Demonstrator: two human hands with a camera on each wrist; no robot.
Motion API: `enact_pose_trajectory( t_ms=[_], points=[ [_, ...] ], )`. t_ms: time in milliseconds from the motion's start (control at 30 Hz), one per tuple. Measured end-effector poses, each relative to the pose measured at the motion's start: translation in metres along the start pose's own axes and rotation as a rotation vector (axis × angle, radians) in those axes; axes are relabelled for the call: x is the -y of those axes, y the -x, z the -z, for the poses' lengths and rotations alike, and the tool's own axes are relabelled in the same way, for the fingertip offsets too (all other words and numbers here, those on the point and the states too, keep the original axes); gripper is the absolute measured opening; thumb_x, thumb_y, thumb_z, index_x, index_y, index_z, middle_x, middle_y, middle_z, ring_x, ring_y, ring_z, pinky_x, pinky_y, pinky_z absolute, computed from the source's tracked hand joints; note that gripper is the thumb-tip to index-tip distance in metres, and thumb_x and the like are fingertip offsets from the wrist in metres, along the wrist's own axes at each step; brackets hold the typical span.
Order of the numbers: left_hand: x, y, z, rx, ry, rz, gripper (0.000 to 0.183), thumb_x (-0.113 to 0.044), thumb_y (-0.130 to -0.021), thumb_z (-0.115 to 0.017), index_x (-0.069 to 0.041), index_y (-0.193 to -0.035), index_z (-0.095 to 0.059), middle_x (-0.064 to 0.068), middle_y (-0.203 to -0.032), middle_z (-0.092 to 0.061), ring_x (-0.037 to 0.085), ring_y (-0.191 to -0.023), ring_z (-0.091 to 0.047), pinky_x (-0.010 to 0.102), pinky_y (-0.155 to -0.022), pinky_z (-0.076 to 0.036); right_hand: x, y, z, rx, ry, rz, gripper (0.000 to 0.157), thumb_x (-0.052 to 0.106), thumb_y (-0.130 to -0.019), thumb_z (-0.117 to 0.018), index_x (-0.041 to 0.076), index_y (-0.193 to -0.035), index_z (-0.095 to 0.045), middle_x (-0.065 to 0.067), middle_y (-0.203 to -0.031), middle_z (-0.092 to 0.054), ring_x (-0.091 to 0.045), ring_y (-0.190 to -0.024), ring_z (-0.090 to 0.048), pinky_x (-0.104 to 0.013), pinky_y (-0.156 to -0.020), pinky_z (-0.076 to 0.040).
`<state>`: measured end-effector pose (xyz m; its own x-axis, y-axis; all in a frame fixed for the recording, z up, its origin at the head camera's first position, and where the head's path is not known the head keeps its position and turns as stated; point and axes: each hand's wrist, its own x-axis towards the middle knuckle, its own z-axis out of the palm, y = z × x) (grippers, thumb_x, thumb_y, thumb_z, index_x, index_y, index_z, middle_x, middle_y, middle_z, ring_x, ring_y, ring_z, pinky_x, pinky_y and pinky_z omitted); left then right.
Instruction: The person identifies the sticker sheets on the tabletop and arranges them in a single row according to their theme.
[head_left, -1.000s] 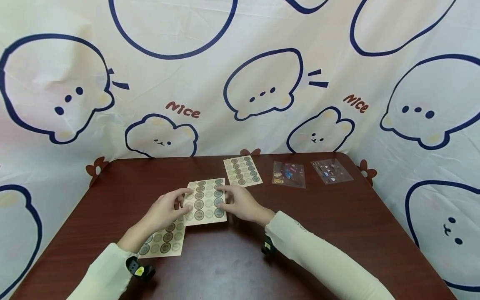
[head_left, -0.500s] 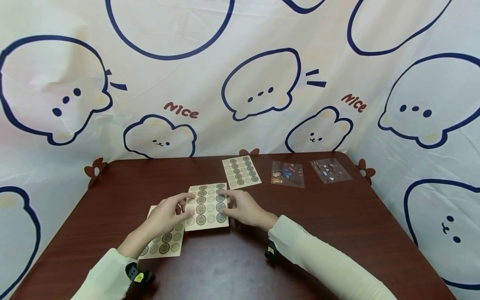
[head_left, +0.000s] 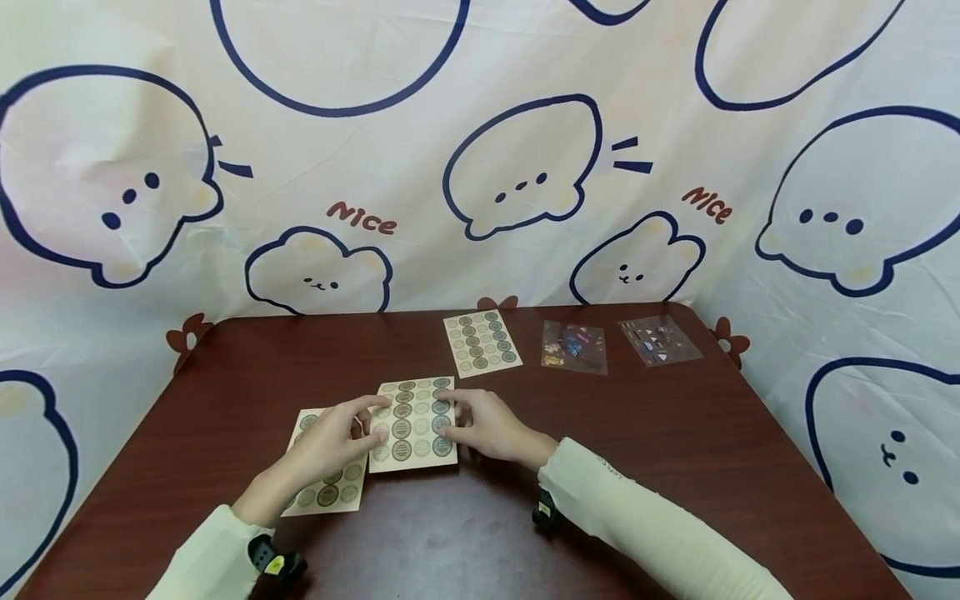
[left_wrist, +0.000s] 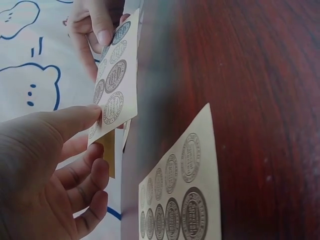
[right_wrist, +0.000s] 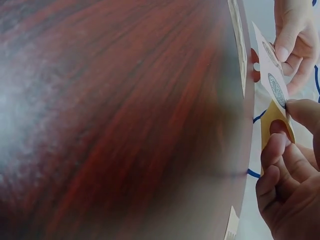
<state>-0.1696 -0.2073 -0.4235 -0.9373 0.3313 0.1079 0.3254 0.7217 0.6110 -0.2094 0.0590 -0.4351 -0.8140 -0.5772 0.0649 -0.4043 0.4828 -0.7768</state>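
Observation:
Between both hands is a cream sticker sheet with rows of round seal stickers, held just above the table. My left hand pinches its left edge, thumb on the printed face and fingers behind. On the opposite edge, my right hand pinches it the same way. In the right wrist view the yellowish back of the sheet shows by the fingers. A second sticker sheet lies on the table under the left hand, which partly hides it in the head view.
A third sticker sheet lies at the back of the brown table. To its right are a clear bag of colourful small pieces and another clear bag with small pieces. A patterned cloth hangs behind.
Both hands have brought the held sticker sheet slightly down and toward the person in the head view. Their pinch on it stays the same, and the other things have not moved.

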Motion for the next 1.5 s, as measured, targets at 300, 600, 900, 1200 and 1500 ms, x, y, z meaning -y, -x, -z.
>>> enact_pose_trajectory(
  t_ms=[300,600,900,1200,1500],
  points=[
    [0.002,0.003,-0.005,0.021,-0.013,0.012,0.042,-0.015,-0.090,-0.074,-0.007,-0.130,-0.064,-0.005,-0.077,-0.055,0.005,-0.065,-0.050,0.023,-0.058,-0.042,-0.007,0.005,-0.004,0.048,0.029,-0.016,0.054,0.018,-0.092,-0.075,0.008,-0.142,-0.057,0.006,-0.077,-0.064,-0.007,-0.049,-0.058,-0.020,-0.052,-0.048],
    [0.000,0.004,-0.009,0.071,0.003,-0.009,0.041,-0.016,-0.090,-0.075,-0.007,-0.129,-0.065,-0.006,-0.074,-0.054,0.004,-0.054,-0.045,0.023,-0.051,-0.039,-0.010,0.012,-0.004,0.081,0.101,-0.002,0.055,0.020,-0.092,-0.075,0.008,-0.142,-0.057,0.009,-0.072,-0.062,-0.002,-0.051,-0.055,-0.018,-0.059,-0.047],
    [-0.004,0.009,-0.009,0.101,-0.024,-0.003,0.044,-0.017,-0.088,-0.077,-0.006,-0.129,-0.065,-0.010,-0.074,-0.057,0.002,-0.063,-0.047,0.023,-0.056,-0.041,-0.011,0.014,-0.006,0.120,0.166,0.001,0.054,0.022,-0.091,-0.076,0.010,-0.140,-0.059,0.012,-0.069,-0.059,0.002,-0.056,-0.050,-0.016,-0.060,-0.042],
    [-0.005,0.012,-0.010,0.126,-0.057,0.013,0.046,-0.019,-0.086,-0.079,-0.008,-0.129,-0.065,-0.010,-0.076,-0.056,0.005,-0.068,-0.047,0.023,-0.057,-0.040,-0.013,0.015,-0.009,0.132,0.173,0.013,0.051,0.020,-0.089,-0.077,0.009,-0.137,-0.062,0.011,-0.069,-0.060,0.002,-0.061,-0.049,-0.017,-0.063,-0.041],
    [-0.005,0.012,-0.009,0.172,-0.036,0.021,0.048,-0.018,-0.087,-0.079,-0.006,-0.131,-0.064,-0.007,-0.077,-0.056,0.003,-0.057,-0.045,0.023,-0.052,-0.037,-0.016,0.013,-0.012,0.128,0.158,0.007,0.050,0.019,-0.089,-0.077,0.009,-0.136,-0.062,0.010,-0.069,-0.061,0.002,-0.060,-0.050,-0.017,-0.066,-0.042]
  ],
)
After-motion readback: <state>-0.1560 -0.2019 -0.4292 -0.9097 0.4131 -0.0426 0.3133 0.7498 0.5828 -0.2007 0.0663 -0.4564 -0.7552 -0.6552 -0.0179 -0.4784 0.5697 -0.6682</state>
